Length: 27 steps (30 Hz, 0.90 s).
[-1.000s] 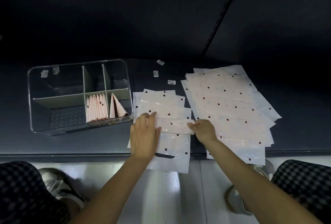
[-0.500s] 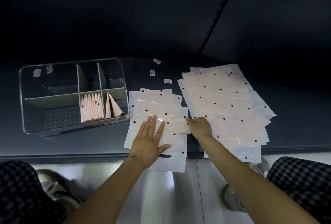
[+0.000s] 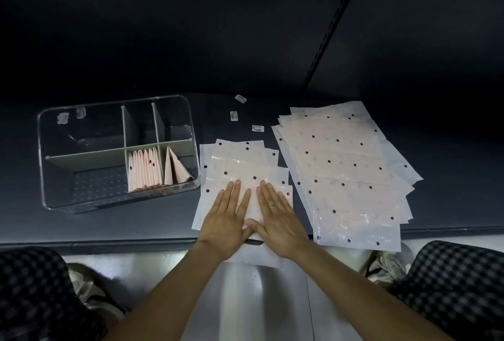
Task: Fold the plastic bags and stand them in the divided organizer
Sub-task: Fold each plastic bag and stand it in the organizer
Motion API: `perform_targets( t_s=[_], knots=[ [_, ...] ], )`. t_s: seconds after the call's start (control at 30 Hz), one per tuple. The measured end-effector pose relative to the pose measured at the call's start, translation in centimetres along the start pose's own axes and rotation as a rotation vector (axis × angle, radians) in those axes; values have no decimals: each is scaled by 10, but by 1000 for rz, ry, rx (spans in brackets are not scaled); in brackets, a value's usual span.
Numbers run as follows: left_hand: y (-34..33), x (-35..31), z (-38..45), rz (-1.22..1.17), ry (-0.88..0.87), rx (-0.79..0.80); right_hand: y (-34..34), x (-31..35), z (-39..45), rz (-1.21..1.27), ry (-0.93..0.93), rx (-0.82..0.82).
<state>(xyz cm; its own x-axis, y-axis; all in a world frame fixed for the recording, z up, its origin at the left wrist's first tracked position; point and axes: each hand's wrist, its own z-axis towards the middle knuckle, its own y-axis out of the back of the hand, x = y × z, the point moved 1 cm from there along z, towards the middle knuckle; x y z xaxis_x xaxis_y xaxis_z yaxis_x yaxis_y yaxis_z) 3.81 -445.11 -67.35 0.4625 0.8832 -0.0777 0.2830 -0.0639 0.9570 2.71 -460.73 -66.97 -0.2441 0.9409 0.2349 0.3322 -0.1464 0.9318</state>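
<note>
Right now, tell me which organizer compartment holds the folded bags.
The front right compartment of the organizer: folded bags stand inside; the others hold none.

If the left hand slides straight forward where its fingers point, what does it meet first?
Probably only more of the small bag stack that the left hand presses; past its far edge lies bare dark table. The organizer stays left of this line.

Dark, dim room. Dark blue-grey wall panels (image 3: 191,26) behind, split by a slotted upright rail (image 3: 332,29). Low dark platform (image 3: 109,223) spans the view, front edge catching light. Glossy pale floor (image 3: 245,299) below, reflecting overhead light.
</note>
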Motion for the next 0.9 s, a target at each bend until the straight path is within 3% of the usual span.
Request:
perform_targets(
  t_s=[0.27, 0.43, 0.6, 0.77, 0.9],
  knots=[
    [2, 16, -11, -24, 85, -1, 13, -26, -15, -57, -164, 26],
    [4, 18, -12, -59, 65, -2, 45, -25, 15, -1, -212, -199],
    [2, 22, -12, -106, 44, -5, 64, -35, 42, 93, -196, 34],
    [4, 21, -10, -134, 71, -37, 66, -37, 50, 67, -222, 148],
    [21, 12, -15, -85, 6, -267, 67, -32, 39, 260, -341, 168]
  ],
)
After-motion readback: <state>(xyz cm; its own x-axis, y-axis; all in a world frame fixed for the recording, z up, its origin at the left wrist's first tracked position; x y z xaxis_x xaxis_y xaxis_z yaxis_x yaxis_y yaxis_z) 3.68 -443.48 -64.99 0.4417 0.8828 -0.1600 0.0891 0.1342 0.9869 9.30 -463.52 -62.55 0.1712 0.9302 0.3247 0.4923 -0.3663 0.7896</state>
